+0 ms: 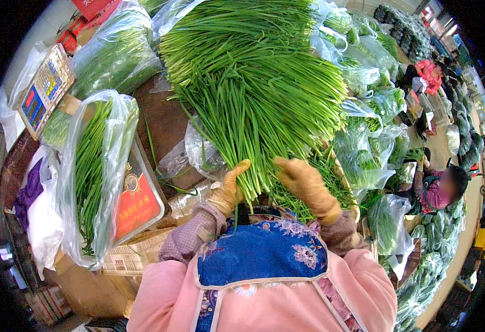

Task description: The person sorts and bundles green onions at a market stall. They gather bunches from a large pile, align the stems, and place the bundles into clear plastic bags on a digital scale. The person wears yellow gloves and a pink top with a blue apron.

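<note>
My left hand [231,184], in a yellow rubber glove, grips the pale stem ends of a bunch of garlic chives [248,182] just in front of my blue apron [263,253]. The green leaves of this bunch run up onto a big heap of chives [251,79]. To the right of the stems hovers my gloved right hand [304,186], blurred, its fingers curled near the edge of the bunch. Whether anything is between those fingers cannot be made out. Beneath the right hand, loose chive scraps [296,203] fill a basket [343,178].
On the left, bagged chives [95,166] lie on the metal pan of a scale [159,207], whose display [39,99] faces me. A crumpled plastic bag [203,149] is beside the heap. Bagged greens [362,162] pile up on the right, where another person [437,189] sits.
</note>
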{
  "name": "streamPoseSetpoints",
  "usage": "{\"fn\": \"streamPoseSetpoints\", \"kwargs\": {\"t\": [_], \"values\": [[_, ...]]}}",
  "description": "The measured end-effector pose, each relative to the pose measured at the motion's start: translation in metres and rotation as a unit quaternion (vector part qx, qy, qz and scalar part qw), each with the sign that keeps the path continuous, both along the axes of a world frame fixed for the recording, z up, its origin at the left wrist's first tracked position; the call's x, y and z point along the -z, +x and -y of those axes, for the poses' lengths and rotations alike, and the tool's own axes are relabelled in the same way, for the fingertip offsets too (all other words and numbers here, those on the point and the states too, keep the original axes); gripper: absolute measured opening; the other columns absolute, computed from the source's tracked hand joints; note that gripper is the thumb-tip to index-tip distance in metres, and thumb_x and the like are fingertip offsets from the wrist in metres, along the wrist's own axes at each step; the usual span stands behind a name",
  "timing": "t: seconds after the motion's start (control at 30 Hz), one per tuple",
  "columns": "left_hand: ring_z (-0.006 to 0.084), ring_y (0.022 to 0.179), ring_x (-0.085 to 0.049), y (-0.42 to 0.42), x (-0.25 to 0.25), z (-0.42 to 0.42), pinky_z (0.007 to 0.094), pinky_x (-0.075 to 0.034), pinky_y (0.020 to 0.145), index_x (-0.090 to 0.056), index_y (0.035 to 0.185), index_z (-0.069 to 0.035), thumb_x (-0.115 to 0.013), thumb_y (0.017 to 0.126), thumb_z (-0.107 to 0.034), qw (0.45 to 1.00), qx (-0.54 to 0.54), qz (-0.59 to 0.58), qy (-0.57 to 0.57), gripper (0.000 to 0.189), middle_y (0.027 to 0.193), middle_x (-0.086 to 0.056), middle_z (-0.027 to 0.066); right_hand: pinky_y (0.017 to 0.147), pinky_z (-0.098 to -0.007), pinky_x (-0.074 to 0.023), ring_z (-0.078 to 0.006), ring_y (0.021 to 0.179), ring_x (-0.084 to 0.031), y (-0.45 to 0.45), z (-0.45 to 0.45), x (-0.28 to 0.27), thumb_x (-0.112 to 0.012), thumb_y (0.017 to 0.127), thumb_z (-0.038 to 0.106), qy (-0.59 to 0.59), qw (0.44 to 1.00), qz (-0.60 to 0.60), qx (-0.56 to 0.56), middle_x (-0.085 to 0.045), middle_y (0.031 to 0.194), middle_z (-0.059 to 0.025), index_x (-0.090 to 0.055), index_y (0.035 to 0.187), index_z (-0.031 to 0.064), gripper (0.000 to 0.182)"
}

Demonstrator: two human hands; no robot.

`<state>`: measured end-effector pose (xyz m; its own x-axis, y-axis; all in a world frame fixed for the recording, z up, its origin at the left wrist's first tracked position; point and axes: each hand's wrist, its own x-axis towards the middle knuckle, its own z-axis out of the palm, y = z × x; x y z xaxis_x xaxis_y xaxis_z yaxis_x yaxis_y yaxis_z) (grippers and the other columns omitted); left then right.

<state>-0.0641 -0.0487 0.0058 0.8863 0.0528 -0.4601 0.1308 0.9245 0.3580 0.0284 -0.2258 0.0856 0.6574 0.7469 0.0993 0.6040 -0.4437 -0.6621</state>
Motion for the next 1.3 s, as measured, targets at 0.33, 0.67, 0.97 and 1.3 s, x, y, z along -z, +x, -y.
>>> {"fn": "streamPoseSetpoints", "kwargs": {"t": [0.33, 0.67, 0.97, 1.3], "values": [[0.0342, 0.090, -0.064, -0.011, 0.001, -0.011, 0.0482, -0.054, 0.079, -0.057, 0.112, -0.001, -0.058, 0.085, -0.018, 0.999, 0.014, 0.013, -0.029, 0.032, 0.103, -0.064, 0.0167, 0.063, -0.0316, -0.0467, -0.0203, 0.070, -0.058, 0.034, 0.000, 0.006, -0.065, 0.081, 0.010, 0.088, 0.989, 0.077, 0.093, -0.060, 0.076, -0.0106, -0.062, 0.083, 0.0028, 0.008], [0.0193, 0.089, -0.064, -0.013, -0.030, 0.000, 0.0359, -0.055, 0.078, -0.059, 0.111, -0.003, -0.061, 0.087, -0.018, 0.990, 0.071, -0.055, 0.110, 0.029, 0.101, -0.065, 0.0095, 0.081, -0.0349, -0.0486, -0.0270, 0.093, -0.063, -0.013, -0.029, 0.007, -0.065, 0.080, 0.042, -0.086, 0.967, -0.231, 0.071, -0.065, 0.101, -0.0202, -0.055, 0.117, -0.0039, 0.060], [0.0255, 0.098, -0.062, -0.031, 0.005, -0.026, 0.0317, -0.057, 0.071, -0.058, 0.110, -0.001, -0.061, 0.087, -0.021, 0.996, -0.082, -0.005, 0.038, 0.030, 0.107, -0.062, 0.0106, 0.058, -0.0317, -0.0505, -0.0173, 0.074, -0.061, 0.010, -0.030, 0.045, -0.061, 0.087, 0.028, 0.254, 0.733, -0.593, 0.217, -0.064, 0.092, -0.0060, -0.059, 0.103, 0.0035, 0.029], [0.0229, 0.087, -0.064, -0.036, -0.027, -0.003, 0.0406, -0.051, 0.080, -0.059, 0.115, -0.011, -0.065, 0.085, -0.035, 0.993, 0.007, -0.025, 0.117, 0.038, 0.101, -0.066, 0.0067, 0.070, -0.0368, -0.0486, -0.0236, 0.076, -0.059, -0.054, -0.066, 0.048, -0.057, 0.088, 0.011, -0.069, 0.995, 0.063, -0.031, -0.062, 0.088, -0.0113, -0.053, 0.117, 0.0025, 0.031]]}}
